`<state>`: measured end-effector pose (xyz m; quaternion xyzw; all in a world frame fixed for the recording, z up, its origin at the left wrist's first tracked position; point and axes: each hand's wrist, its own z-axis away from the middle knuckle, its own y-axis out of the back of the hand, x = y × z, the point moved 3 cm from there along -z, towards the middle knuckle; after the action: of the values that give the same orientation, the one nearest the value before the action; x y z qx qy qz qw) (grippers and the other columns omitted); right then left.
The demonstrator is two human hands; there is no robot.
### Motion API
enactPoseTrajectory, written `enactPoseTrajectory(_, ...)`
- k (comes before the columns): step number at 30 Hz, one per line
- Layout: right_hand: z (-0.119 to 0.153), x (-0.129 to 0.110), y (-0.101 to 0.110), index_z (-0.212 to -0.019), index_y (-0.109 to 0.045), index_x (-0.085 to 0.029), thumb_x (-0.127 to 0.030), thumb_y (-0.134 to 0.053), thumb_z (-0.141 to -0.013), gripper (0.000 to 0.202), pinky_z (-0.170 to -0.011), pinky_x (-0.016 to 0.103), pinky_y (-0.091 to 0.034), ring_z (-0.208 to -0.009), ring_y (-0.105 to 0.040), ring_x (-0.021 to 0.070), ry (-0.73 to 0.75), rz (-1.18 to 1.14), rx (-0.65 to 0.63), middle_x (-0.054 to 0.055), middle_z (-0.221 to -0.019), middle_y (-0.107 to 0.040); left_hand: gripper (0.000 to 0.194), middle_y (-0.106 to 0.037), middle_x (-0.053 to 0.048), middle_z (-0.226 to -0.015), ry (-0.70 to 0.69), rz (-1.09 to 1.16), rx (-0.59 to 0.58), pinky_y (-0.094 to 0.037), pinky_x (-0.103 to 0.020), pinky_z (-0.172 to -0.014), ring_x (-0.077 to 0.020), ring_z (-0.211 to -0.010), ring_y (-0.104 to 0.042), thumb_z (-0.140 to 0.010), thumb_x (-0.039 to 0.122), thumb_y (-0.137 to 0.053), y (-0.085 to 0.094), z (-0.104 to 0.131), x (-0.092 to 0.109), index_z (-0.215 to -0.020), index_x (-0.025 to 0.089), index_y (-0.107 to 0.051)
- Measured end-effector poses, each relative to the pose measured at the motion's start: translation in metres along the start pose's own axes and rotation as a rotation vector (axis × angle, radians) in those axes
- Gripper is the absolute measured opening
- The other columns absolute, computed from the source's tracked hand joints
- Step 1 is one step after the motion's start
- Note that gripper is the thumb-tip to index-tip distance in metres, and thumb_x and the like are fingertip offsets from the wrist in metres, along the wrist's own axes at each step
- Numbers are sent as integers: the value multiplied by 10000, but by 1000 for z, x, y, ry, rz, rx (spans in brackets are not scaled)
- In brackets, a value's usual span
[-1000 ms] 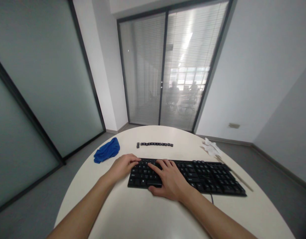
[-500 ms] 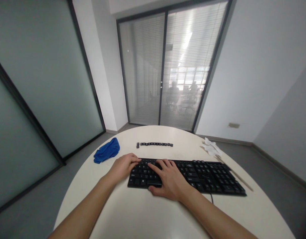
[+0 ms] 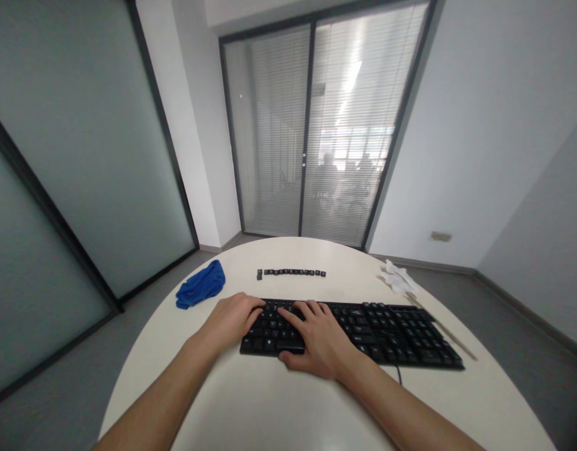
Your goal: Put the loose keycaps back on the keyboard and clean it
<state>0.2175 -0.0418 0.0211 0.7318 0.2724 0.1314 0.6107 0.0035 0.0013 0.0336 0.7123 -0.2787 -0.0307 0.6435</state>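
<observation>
While close together, hands point(image 3: 323, 344) (bare) on keyboard point(image 3: 370, 332).

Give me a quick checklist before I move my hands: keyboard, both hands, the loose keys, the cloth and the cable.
1. Keyboard on the table: ok.
2. Right hand on the keyboard: ok, fingers spread over the keys.
3. Left hand gripping a key: cannot tell, fingertips too unclear.
4. Loose keys apart from both hands: ok, beyond the keyboard.
5. Blue cloth off the keyboard: ok.
6. Cable free of the right forearm: cannot tell, it runs out of sight there.
</observation>
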Motion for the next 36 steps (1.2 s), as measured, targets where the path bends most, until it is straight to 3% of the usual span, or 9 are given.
enactPoseTrajectory(9, 1, 1, -2, -1479, -461, -294, -687, -624, -774, 824, -1071, 524, -293, -1243, -444, 359, 2, -5, 8, 129, -1392, -535, 309, -708, -42, -1242, -55, 65, -9, -449, -343, -993, -267, -1155, -601, -929, 292, -478, -4, 5, 5, -1057, 274, -759)
enactPoseTrajectory(18, 1, 3, -5, -1478, -463, -297, -683, -634, -771, 823, -1073, 524, -298, -1245, -444, 354, 13, -12, 30, 130, -1389, -534, 321, -723, -91, -1179, 12, 77, -73, -484, -360, -931, -299, -1101, -639, -863, 245, -559, -1, 11, 12, -1131, 275, -733)
enactPoseTrajectory(21, 0, 2, -4, -1479, -461, -300, -691, -630, -772, 826, -1075, 519, -296, -1252, -440, 352, 5, -10, 19, 127, -1397, -530, 296, -726, -99, -1160, -1, 68, -52, -476, -359, -937, -298, -1097, -631, -848, 251, -573, -2, 11, 15, -1090, 259, -744)
enactPoseTrajectory(24, 0, 2, -2, -1484, -456, -298, -693, -617, -782, 821, -1072, 516, -297, -1253, -438, 353, 0, -2, 2, 126, -1404, -527, 260, -741, -101, -1001, -12, 53, -3, -472, -356, -905, -284, -1015, -645, -899, 306, -521, -3, 7, 14, -972, 254, -765)
enactPoseTrajectory(27, 1, 2, -2, -1484, -456, -294, -691, -618, -780, 824, -1073, 516, -296, -1252, -437, 358, 1, 1, -3, 125, -1413, -524, 296, -746, -81, -956, -2, 95, 64, -465, -349, -893, -278, -1002, -643, -933, 368, -491, -4, -1, 4, -891, 263, -764)
enactPoseTrajectory(32, 1, 2, -4, -1486, -452, -295, -691, -614, -781, 825, -1083, 523, -279, -1262, -430, 365, -3, 10, 12, 125, -1425, -518, 323, -748, -67, -1096, 103, 211, 247, -471, -333, -945, -253, -1040, -659, -940, 397, -481, -15, -18, -32, -1002, 222, -745)
enactPoseTrajectory(36, 1, 2, -3, -1481, -457, -292, -694, -604, -786, 817, -1085, 521, -278, -1256, -439, 362, 3, 9, 12, 127, -1423, -521, 359, -718, -88, -1199, 189, 215, 293, -484, -317, -960, -228, -1075, -665, -954, 367, -459, -28, -31, -57, -1140, 180, -703)
